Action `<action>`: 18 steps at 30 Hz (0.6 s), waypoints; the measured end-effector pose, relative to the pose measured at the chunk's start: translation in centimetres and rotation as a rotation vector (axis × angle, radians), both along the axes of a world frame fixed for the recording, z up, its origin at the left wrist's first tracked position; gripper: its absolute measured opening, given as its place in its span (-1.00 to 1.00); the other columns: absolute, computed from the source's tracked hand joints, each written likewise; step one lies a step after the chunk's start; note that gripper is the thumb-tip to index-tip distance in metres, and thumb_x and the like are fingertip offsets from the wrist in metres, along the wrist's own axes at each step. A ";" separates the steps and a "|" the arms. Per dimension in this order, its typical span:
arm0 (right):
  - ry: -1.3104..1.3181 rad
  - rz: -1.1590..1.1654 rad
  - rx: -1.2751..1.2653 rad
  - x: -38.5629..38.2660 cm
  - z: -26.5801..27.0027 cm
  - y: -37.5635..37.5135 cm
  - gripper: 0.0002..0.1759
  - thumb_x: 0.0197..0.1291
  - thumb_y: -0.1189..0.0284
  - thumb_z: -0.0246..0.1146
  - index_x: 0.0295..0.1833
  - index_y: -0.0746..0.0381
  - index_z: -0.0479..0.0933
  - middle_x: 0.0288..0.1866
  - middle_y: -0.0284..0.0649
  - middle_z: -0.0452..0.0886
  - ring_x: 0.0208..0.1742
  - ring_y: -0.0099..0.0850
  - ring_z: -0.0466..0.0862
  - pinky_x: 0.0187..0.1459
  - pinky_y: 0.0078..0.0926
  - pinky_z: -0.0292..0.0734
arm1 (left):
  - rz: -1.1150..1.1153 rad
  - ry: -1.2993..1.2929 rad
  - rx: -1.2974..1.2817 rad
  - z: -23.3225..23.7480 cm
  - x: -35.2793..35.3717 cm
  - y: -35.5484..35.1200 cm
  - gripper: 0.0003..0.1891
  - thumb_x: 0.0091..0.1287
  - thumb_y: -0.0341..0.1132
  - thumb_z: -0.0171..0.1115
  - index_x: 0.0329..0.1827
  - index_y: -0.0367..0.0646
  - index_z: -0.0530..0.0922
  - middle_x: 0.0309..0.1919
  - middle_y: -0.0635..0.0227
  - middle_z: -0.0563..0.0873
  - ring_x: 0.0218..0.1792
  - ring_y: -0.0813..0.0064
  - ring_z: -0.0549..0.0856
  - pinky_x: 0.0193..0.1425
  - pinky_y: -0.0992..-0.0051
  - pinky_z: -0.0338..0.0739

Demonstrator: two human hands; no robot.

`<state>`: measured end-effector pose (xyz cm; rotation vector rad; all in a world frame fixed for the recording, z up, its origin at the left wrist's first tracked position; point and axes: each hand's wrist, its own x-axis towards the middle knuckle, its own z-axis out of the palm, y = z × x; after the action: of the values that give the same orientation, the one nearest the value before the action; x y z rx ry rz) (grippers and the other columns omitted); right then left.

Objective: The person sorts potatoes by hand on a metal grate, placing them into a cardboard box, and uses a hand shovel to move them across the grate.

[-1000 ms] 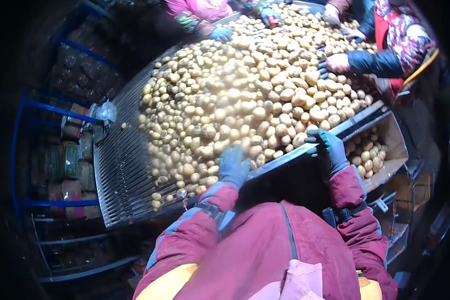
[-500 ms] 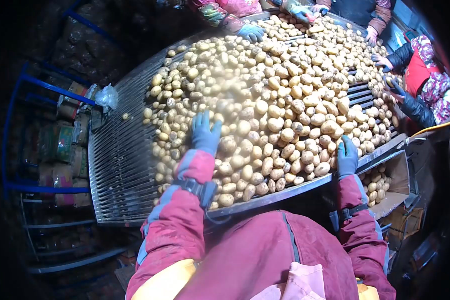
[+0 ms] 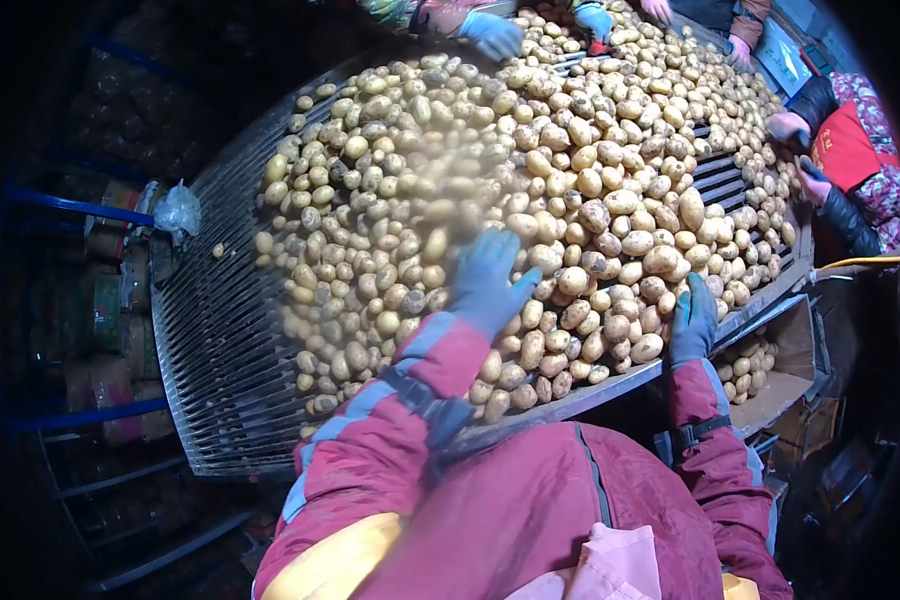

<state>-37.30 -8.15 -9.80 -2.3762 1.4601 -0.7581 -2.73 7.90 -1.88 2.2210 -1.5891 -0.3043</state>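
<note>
Many pale, earthy potatoes [image 3: 590, 183] cover a slatted metal sorting table [image 3: 220, 340]. My left hand [image 3: 490, 283], in a blue-grey glove, lies over the middle of the near pile with its thumb and fingers apart, touching potatoes. At the table's near right rim, my right hand [image 3: 694, 318] in the same kind of glove rests against potatoes, its fingers stretched out and no potato visibly gripped. A smeared patch blurs the potatoes just beyond my left hand.
Across the table, a co-worker's blue glove [image 3: 493, 36] and other gloved hands reach over potatoes. A person in a red apron [image 3: 846, 145] stands at the right. Below the near right rim is a cardboard box [image 3: 795, 345] with potatoes. A clear plastic bag [image 3: 178, 211] hangs at left.
My left hand has swept to the right across the potatoes. My right hand stays near the same rim. Potatoes on the left have shifted and spread, and co-workers' hands have moved.
</note>
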 end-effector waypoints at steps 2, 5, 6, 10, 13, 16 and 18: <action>0.001 0.003 -0.001 0.1 0.2 0.0 -0.55 0.50 0.31 0.12 0.40 0.23 0.50 0.32 -0.02 0.58 0.37 -0.07 0.52 0.43 -0.15 0.35 | 0.053 0.119 -0.118 0.4 1.7 0.5 -0.47 0.31 -0.09 0.40 0.27 -0.16 0.58 0.25 0.08 0.60 0.32 0.22 0.56 0.40 0.25 0.43; -0.004 0.001 0.011 0.1 0.2 0.1 -0.55 0.50 0.31 0.11 0.40 0.23 0.50 0.33 -0.02 0.58 0.37 -0.06 0.52 0.43 -0.14 0.34 | 0.196 0.181 -0.026 2.3 7.3 -0.3 -0.46 0.37 -0.12 0.36 0.33 -0.23 0.55 0.32 0.00 0.56 0.40 0.13 0.48 0.53 0.23 0.33; -0.007 -0.001 0.015 0.1 0.2 0.1 -0.55 0.50 0.32 0.11 0.40 0.23 0.50 0.33 -0.02 0.57 0.37 -0.06 0.52 0.43 -0.14 0.34 | 0.254 0.087 -0.071 2.6 9.1 -0.6 -0.44 0.40 -0.10 0.34 0.37 -0.24 0.54 0.38 -0.05 0.53 0.45 0.08 0.43 0.60 0.22 0.26; 0.020 -0.013 0.020 0.3 0.7 0.1 -0.55 0.50 0.32 0.11 0.40 0.24 0.50 0.34 -0.01 0.57 0.38 -0.06 0.51 0.43 -0.14 0.34 | 0.500 0.250 -0.017 -2.3 15.2 -2.4 -0.12 0.28 0.25 0.32 0.56 -0.10 0.38 0.64 -0.09 0.11 0.48 -0.02 0.43 0.53 0.20 0.39; 0.020 -0.009 0.013 0.5 1.1 0.3 -0.56 0.49 0.32 0.11 0.37 0.25 0.51 0.33 0.00 0.58 0.36 -0.05 0.52 0.43 -0.13 0.34 | 0.343 0.160 -0.033 -2.0 11.9 -5.1 -0.17 0.29 0.20 0.37 0.54 -0.07 0.42 0.59 -0.07 0.23 0.53 -0.06 0.33 0.58 0.16 0.28; 0.020 -0.004 -0.016 0.5 1.1 0.2 -0.57 0.49 0.32 0.11 0.36 0.25 0.53 0.32 0.00 0.59 0.36 -0.04 0.52 0.42 -0.13 0.34 | 0.109 0.072 0.018 0.5 7.4 -5.8 -0.32 0.31 0.07 0.41 0.46 -0.01 0.53 0.53 0.08 0.42 0.57 -0.02 0.30 0.66 0.16 0.16; 0.013 -0.006 -0.023 0.4 0.9 0.2 -0.58 0.48 0.33 0.12 0.34 0.26 0.54 0.30 0.00 0.61 0.34 -0.04 0.54 0.40 -0.12 0.36 | 0.056 0.057 -0.191 -0.9 6.6 -5.6 -0.38 0.31 0.04 0.40 0.40 -0.02 0.59 0.48 0.09 0.48 0.50 0.03 0.42 0.59 0.20 0.28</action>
<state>-36.88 -7.90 -8.93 -2.3985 1.4723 -0.7669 3.89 2.28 -2.82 2.0887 -1.4588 -0.1897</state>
